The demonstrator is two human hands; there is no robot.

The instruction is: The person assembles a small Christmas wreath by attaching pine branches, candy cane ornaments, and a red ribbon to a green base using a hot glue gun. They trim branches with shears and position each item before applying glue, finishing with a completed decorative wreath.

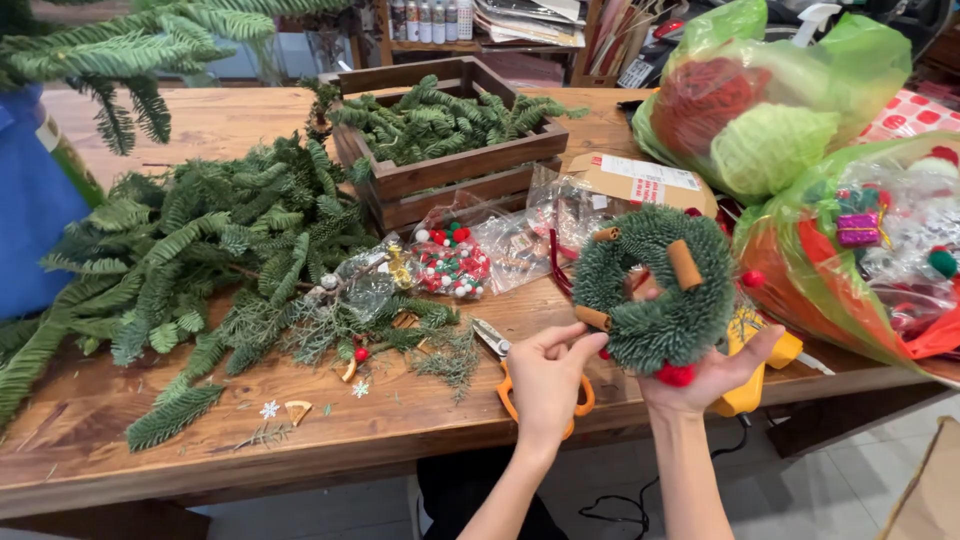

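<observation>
My right hand (712, 376) holds up a small green bristly wreath (655, 290) from underneath, above the table's front edge. Cinnamon sticks (684, 264) are stuck on the wreath and a red pompom (675, 375) sits at its bottom. My left hand (548, 376) pinches a cinnamon stick (592, 318) at the wreath's lower left edge. Orange-handled scissors (503, 360) lie on the wooden table (120, 440) just under my left hand.
A pile of fir branches (210, 250) covers the table's left. A wooden crate (450, 150) with more greenery stands at the back. Clear bags of red, white and green beads (452, 264) lie mid-table. Green plastic bags of decorations (770, 110) crowd the right. A yellow glue gun (752, 385) lies behind my right hand.
</observation>
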